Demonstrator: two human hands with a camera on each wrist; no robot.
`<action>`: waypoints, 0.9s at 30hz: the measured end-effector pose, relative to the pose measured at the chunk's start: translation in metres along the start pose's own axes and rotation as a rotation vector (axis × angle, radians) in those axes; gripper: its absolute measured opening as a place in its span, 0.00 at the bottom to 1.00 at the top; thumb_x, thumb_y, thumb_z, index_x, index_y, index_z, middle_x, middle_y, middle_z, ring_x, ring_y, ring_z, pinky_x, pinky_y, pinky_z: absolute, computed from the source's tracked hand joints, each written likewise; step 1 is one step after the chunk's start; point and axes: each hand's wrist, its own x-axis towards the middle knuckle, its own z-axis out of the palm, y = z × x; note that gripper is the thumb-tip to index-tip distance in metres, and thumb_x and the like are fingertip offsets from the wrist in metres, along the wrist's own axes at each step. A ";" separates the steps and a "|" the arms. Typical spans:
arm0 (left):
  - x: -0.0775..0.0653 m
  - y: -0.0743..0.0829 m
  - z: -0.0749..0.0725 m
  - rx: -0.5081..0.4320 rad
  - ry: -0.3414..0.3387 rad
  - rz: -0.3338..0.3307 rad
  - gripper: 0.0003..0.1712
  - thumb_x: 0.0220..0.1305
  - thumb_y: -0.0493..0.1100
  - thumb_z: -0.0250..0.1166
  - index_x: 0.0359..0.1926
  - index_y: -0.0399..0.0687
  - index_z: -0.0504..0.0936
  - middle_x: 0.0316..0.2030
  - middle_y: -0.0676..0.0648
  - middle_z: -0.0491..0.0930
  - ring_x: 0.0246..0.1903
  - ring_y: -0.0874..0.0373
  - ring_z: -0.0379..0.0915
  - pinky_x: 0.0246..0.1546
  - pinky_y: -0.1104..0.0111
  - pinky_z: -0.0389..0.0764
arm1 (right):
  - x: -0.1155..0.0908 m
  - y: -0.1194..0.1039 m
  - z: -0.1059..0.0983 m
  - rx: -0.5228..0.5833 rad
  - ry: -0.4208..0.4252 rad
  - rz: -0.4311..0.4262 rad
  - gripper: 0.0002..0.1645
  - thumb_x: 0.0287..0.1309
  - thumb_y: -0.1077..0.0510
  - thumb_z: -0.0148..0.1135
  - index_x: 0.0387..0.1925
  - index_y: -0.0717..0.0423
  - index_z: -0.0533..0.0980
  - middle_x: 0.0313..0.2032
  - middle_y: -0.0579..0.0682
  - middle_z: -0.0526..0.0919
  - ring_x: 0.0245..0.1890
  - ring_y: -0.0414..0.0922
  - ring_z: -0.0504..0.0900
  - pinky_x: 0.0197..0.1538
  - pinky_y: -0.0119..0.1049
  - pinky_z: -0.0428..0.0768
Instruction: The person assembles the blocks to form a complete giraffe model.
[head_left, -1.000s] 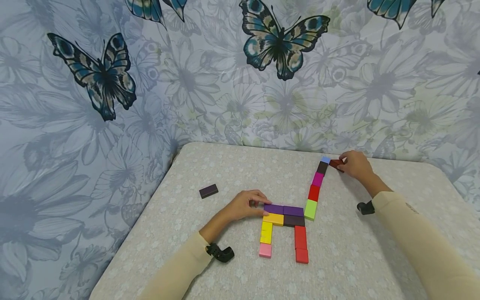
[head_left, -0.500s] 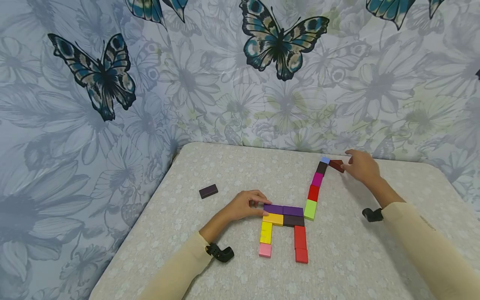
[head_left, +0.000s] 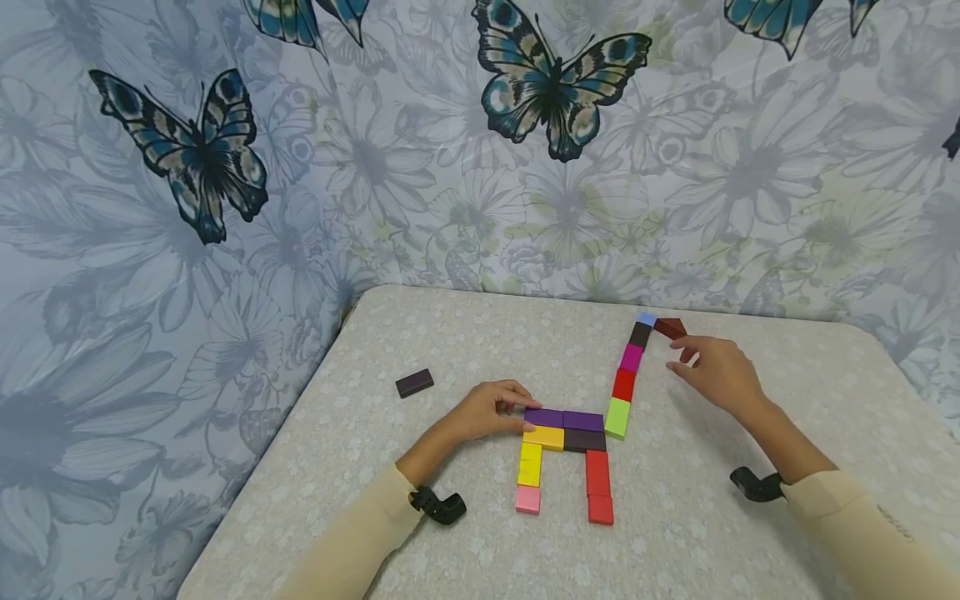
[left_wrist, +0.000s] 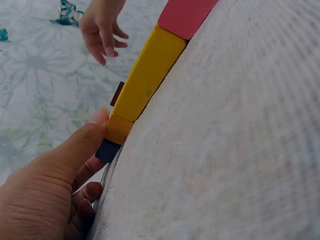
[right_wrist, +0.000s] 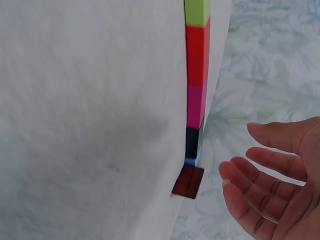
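My left hand (head_left: 486, 412) pinches the left end of the block figure, thumb against an orange-yellow block (head_left: 544, 438) and fingertips at a purple block (head_left: 544, 418). In the left wrist view, the thumb presses the orange-yellow block (left_wrist: 119, 129) beside a longer yellow block (left_wrist: 150, 70). My right hand (head_left: 720, 372) hovers with relaxed fingers just in front of a brown block (head_left: 669, 326), holding nothing. That brown block (right_wrist: 188, 181) lies slanted against a light blue one (head_left: 647, 318), at the top of a leaning row of black, magenta, red and lime green (head_left: 617, 418) blocks.
A lone dark block (head_left: 415, 383) lies to the left on the patterned tablecloth (head_left: 315, 500). Two legs of the figure point toward me, yellow with pink (head_left: 528, 500) and two red blocks (head_left: 598, 487). Behind the table rises a butterfly-print wall (head_left: 420, 208).
My right hand has let go of the brown block and drawn back toward me, down and to the right. The left hand keeps its place on the figure.
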 end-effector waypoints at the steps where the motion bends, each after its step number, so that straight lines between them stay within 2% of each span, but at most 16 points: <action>1: 0.000 0.000 0.000 0.003 0.001 0.002 0.20 0.60 0.48 0.77 0.53 0.55 0.89 0.46 0.58 0.82 0.33 0.61 0.70 0.35 0.71 0.73 | -0.004 -0.003 0.001 0.014 -0.009 0.000 0.21 0.59 0.58 0.72 0.52 0.66 0.81 0.33 0.55 0.85 0.31 0.51 0.81 0.26 0.37 0.77; 13: -0.001 0.000 0.001 0.013 -0.007 0.007 0.20 0.60 0.49 0.76 0.54 0.55 0.89 0.46 0.59 0.82 0.34 0.61 0.70 0.35 0.71 0.74 | -0.039 -0.034 0.023 0.173 -0.087 -0.036 0.19 0.57 0.61 0.74 0.49 0.63 0.83 0.30 0.45 0.84 0.29 0.42 0.79 0.28 0.33 0.78; 20: -0.001 -0.002 0.001 0.009 -0.008 0.014 0.20 0.61 0.49 0.76 0.54 0.56 0.89 0.46 0.59 0.82 0.34 0.61 0.71 0.35 0.70 0.74 | -0.048 -0.045 0.037 0.228 -0.136 -0.050 0.15 0.56 0.63 0.74 0.46 0.61 0.85 0.28 0.42 0.81 0.28 0.41 0.78 0.30 0.31 0.78; 27: 0.000 -0.002 0.000 0.019 -0.011 0.023 0.20 0.61 0.49 0.76 0.54 0.56 0.89 0.46 0.59 0.82 0.34 0.61 0.71 0.35 0.70 0.74 | -0.052 -0.050 0.048 0.326 -0.219 -0.055 0.11 0.57 0.65 0.72 0.43 0.60 0.85 0.29 0.44 0.82 0.27 0.41 0.78 0.28 0.32 0.79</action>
